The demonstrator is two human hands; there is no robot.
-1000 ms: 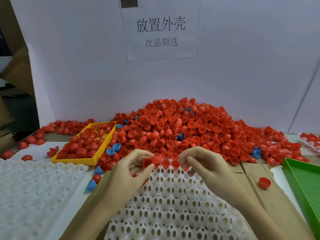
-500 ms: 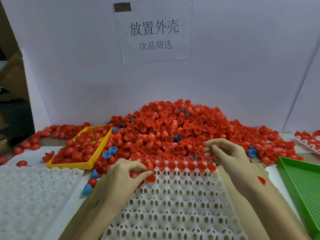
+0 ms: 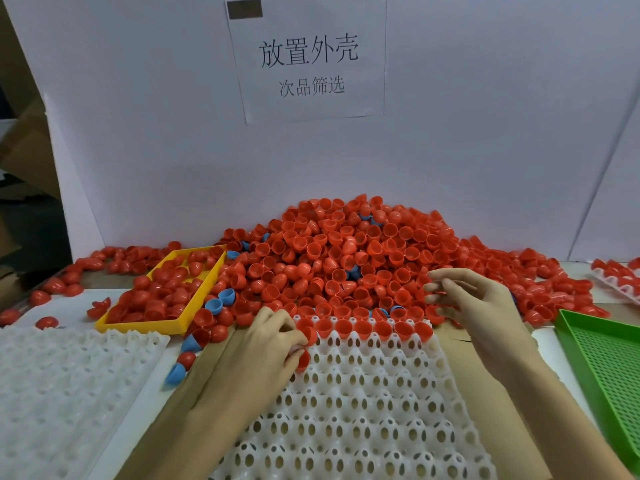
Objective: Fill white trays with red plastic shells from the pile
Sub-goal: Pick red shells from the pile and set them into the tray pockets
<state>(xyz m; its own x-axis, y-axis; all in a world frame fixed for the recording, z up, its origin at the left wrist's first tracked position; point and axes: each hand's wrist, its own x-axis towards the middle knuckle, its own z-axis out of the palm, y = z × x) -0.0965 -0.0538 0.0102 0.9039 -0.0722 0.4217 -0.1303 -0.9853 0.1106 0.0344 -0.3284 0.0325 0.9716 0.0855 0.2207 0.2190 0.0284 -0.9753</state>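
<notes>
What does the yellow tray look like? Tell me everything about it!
The yellow tray is a shallow rectangle of bright plastic with low walls and a floor of tiny holes, like a sieve. It lies flat on the table, turned at an angle, left of the big red pile. Loose red shells cover most of its floor. Pile shells and some blue shells crowd against its right side. No hand touches it.

A factory sorting bench. A great heap of red plastic half-shells [image 3: 349, 261] lay against a white partition board [image 3: 485, 133] bearing a printed Chinese paper sign [image 3: 308, 60], flanked by perforated white moulded trays [image 3: 363, 410] and a yellow plastic bin [image 3: 180, 325].
</notes>
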